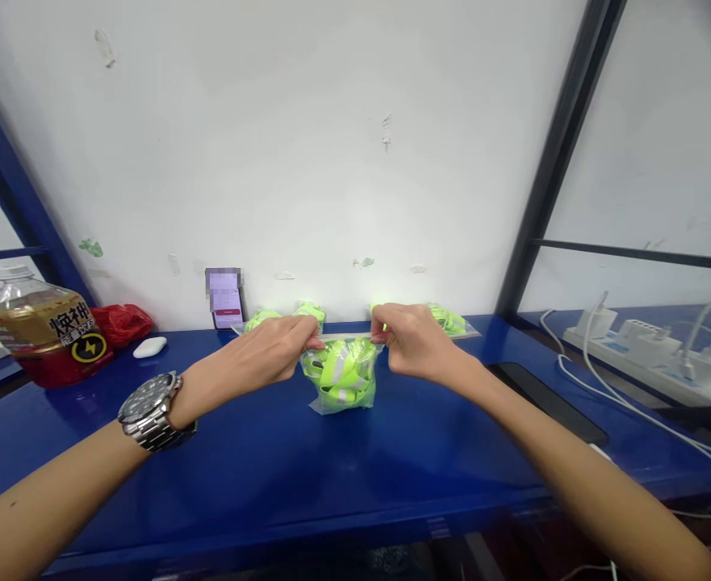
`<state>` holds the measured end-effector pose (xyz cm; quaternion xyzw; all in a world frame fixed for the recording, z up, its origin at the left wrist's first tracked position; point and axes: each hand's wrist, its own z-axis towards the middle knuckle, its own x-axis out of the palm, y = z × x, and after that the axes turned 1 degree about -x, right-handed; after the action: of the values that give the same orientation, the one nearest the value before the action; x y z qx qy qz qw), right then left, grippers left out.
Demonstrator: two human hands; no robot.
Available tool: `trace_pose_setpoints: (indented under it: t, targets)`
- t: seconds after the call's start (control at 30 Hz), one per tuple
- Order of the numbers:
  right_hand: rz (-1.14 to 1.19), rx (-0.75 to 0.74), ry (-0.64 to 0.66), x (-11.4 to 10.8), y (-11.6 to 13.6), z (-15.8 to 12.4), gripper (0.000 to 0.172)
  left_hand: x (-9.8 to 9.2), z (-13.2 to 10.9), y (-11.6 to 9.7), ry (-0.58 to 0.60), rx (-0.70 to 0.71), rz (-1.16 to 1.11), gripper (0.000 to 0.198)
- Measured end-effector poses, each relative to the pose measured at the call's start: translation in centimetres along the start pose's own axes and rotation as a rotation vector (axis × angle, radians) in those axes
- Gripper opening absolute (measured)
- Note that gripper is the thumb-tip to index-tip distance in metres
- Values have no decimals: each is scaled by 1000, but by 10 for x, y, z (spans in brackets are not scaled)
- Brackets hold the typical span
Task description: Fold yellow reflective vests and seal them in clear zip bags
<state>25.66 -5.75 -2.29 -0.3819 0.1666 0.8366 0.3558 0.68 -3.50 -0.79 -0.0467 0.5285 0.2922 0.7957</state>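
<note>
A clear plastic bag hangs upright between my two hands over the blue table. Folded neon-yellow straps with silver reflective bands fill it. My left hand pinches the bag's top left corner between thumb and fingers. At the top right corner, my right hand grips it the same way. The top edge is stretched straight between them. Behind my hands, similar bags of yellow straps lie by the wall, one bag to the right and others to the left, partly hidden.
At the left stand a large drink bottle, a red plastic bag and a white earbud case. A phone leans on the wall. To the right lie a black phone, white cables and a power strip.
</note>
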Motion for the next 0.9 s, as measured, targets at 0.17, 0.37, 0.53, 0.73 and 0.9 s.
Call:
trace_pose_setpoints:
  t: [0.17, 0.37, 0.53, 0.73, 0.9]
  targets:
    - [-20, 19, 44, -13, 8, 1, 20, 1, -1, 0, -105, 18, 8, 20]
    - [180, -47, 408, -18, 9, 18, 50, 5, 7, 2, -221, 14, -6, 23]
    - [52, 60, 146, 3, -30, 34, 33, 30, 0, 35, -271, -204, 73, 23]
    - [-166, 96, 276, 75, -59, 21, 34, 78, -24, 53, -19, -166, 371, 20]
    - [-266, 126, 327, 108, -38, 0, 34, 99, -35, 52, 34, -111, 482, 28]
